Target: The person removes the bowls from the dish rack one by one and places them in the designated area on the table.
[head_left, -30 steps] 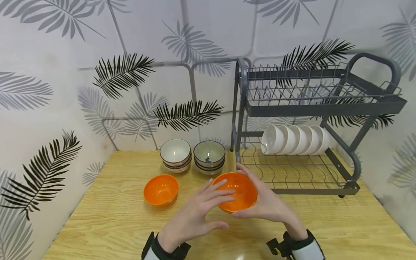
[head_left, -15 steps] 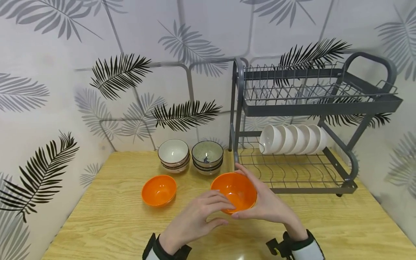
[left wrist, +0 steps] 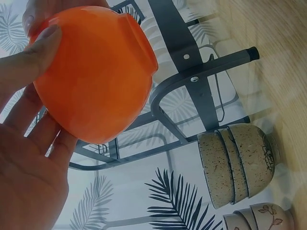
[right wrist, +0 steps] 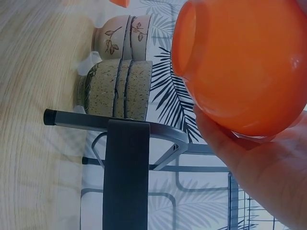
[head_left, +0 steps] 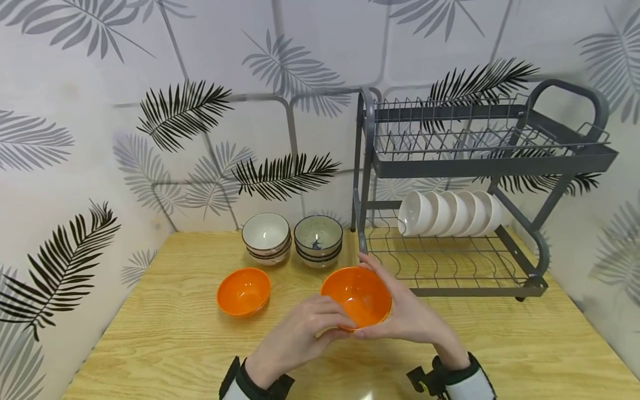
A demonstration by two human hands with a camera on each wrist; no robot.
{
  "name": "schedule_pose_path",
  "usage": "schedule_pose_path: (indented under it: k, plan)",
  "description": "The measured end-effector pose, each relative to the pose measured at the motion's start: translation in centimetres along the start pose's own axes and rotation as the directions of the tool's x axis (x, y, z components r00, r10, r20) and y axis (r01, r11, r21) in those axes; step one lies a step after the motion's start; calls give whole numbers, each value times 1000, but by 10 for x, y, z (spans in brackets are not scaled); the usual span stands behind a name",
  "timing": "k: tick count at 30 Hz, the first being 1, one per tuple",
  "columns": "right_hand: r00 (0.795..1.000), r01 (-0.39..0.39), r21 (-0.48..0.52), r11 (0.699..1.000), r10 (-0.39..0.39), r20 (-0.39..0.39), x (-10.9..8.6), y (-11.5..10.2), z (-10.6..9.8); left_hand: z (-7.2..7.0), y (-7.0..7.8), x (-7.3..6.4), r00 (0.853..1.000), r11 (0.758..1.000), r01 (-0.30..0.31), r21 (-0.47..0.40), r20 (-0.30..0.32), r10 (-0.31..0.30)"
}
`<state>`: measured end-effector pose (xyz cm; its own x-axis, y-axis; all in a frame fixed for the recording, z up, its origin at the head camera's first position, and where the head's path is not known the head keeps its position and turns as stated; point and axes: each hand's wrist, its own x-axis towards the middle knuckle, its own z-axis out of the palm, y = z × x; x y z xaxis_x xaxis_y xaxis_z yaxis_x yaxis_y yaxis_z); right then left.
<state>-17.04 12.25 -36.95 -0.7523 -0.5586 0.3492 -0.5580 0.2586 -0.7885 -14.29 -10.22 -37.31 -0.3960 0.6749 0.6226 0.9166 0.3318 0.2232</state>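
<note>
An orange bowl [head_left: 357,291] is held up over the front middle of the table, its opening tilted toward me in the head view. My right hand [head_left: 412,314] grips its right side, thumb low and fingers up along the far rim. At the lower left rim my left hand [head_left: 305,333] pinches the wall, fingers inside and thumb outside. The left wrist view shows that thumb [left wrist: 36,60] against the orange outside, and the bowl's foot ring faces away. A second orange bowl [head_left: 243,293] stands on the table to the left.
Behind stand two stacks of bowls, one whitish [head_left: 266,236] and one speckled grey-green [head_left: 318,236]. A dark two-tier dish rack [head_left: 492,168] stands on the right, several white bowls [head_left: 416,214] leaning in a row on its lower tier. A patterned wall closes off the back.
My left hand has lowered from above the bowl's opening, and its fingers have closed on the near rim. The held bowl has shifted slightly left, still in my right hand.
</note>
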Motion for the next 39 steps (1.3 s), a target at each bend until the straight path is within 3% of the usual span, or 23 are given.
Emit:
schedule_pose_path:
  k: [5, 18, 25, 34, 39]
  plan:
    - [1000, -6, -11, 1000, 6, 0, 0, 1, 2, -1, -1, -1, 1000, 1000, 29, -13, 3, -29]
    - [1000, -12, -32, 999, 12, 19, 1, 0, 4, -3, -1, -2, 1000, 1000, 27, 6, -6, -27]
    - [1000, 1, -42, 999, 0, 26, 1, 2, 3, -11, -8, -8, 996, 997, 50, 66, -70, -46]
    - [999, 34, -53, 998, -33, 15, 1, 5, -1, -31, -27, -25, 980, 969, 165, 182, -141, -140]
    - [999, 31, -40, 999, -30, 10, 0, 7, -3, -43, -35, -37, 951, 916, 305, 261, -135, -278]
